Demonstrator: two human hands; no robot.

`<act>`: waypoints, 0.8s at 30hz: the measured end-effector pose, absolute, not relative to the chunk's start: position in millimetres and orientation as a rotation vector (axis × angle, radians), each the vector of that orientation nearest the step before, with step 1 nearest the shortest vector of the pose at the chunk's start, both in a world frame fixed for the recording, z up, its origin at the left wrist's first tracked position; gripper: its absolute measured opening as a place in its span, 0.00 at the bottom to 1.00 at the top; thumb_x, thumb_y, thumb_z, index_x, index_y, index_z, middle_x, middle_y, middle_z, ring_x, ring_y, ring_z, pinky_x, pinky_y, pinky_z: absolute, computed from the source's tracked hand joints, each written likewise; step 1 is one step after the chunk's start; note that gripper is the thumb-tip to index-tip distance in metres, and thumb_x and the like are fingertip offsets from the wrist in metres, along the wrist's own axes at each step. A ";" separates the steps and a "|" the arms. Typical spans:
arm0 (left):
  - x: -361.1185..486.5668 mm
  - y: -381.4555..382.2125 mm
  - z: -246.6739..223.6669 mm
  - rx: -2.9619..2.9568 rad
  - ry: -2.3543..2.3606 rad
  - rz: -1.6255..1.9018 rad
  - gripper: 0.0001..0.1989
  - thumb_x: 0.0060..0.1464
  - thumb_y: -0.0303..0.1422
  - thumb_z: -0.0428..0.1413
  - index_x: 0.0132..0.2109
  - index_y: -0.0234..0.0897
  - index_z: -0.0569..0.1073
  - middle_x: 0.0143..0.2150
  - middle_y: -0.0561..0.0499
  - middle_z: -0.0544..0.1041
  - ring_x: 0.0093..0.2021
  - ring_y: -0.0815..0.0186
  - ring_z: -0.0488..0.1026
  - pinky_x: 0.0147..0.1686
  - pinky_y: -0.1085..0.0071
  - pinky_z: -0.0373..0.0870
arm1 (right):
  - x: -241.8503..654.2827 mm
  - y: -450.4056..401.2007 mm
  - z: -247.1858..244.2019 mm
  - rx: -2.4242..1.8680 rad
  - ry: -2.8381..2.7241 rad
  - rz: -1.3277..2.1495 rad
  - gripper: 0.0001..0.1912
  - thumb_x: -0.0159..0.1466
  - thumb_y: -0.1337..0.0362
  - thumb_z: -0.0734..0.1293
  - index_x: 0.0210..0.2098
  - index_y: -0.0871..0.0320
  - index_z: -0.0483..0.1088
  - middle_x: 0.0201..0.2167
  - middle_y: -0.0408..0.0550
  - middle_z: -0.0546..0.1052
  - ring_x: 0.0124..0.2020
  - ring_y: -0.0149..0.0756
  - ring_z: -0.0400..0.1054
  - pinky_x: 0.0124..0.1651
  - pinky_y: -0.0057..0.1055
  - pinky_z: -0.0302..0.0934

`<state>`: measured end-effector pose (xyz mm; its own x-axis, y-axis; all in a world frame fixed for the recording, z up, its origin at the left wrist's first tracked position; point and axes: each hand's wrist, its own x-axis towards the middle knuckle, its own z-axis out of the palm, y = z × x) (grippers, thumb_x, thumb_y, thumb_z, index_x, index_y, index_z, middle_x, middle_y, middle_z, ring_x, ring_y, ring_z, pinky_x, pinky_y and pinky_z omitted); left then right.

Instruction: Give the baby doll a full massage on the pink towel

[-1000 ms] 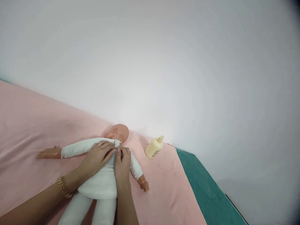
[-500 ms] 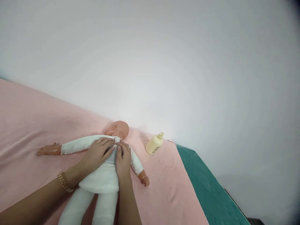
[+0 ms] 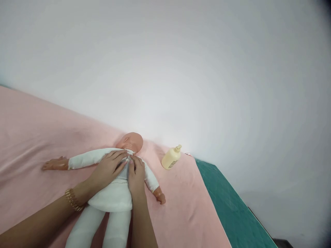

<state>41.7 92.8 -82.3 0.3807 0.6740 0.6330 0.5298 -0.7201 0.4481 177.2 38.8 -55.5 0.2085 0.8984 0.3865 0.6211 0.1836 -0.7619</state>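
Observation:
A baby doll (image 3: 113, 198) with a white cloth body lies stretched out, its plastic head (image 3: 133, 141) turned to one side and its arms spread. My left hand (image 3: 110, 168), with a gold bracelet on the wrist, rests flat across the left of the doll's upper torso, fingers extended. On the other side of the torso lies my right hand (image 3: 137, 172), its fingers laid on the cloth near the neck. Both hands touch the doll and hold nothing. A cream pump bottle (image 3: 171, 158) stands right of the doll's head.
Pink cloth (image 3: 186, 196) covers the surface under the doll. At the right a green surface (image 3: 227, 199) shows beyond the cloth's edge. A pale wall (image 3: 165, 69) rises directly behind the doll and bottle.
My fingertips have shifted slightly on the doll's chest, and the right fingers sit a little farther from the left ones. The view has moved slightly; the doll and bottle stay in place.

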 end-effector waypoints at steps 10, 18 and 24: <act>42.3 92.1 -77.9 2.472 1.106 1.138 0.22 0.67 0.41 0.41 0.55 0.39 0.74 0.55 0.47 0.76 0.55 0.54 0.67 0.53 0.53 0.65 | 176.2 40.3 -55.2 -1.571 -1.552 0.328 0.18 0.69 0.66 0.56 0.52 0.59 0.74 0.52 0.54 0.75 0.56 0.43 0.65 0.61 0.44 0.56; 19.2 86.9 -58.3 2.357 0.889 1.100 0.20 0.66 0.44 0.45 0.54 0.44 0.76 0.59 0.49 0.72 0.61 0.57 0.63 0.61 0.57 0.61 | 194.5 17.1 -31.8 -1.407 -1.481 0.438 0.16 0.69 0.61 0.58 0.45 0.58 0.75 0.46 0.51 0.76 0.52 0.39 0.67 0.57 0.37 0.59; -6.6 64.3 -15.1 2.356 0.622 0.629 0.15 0.64 0.43 0.49 0.40 0.47 0.79 0.42 0.56 0.79 0.44 0.64 0.73 0.46 0.72 0.70 | 215.3 -17.4 3.1 -1.413 -1.714 0.906 0.16 0.66 0.53 0.64 0.35 0.53 0.81 0.30 0.45 0.72 0.32 0.33 0.65 0.35 0.29 0.59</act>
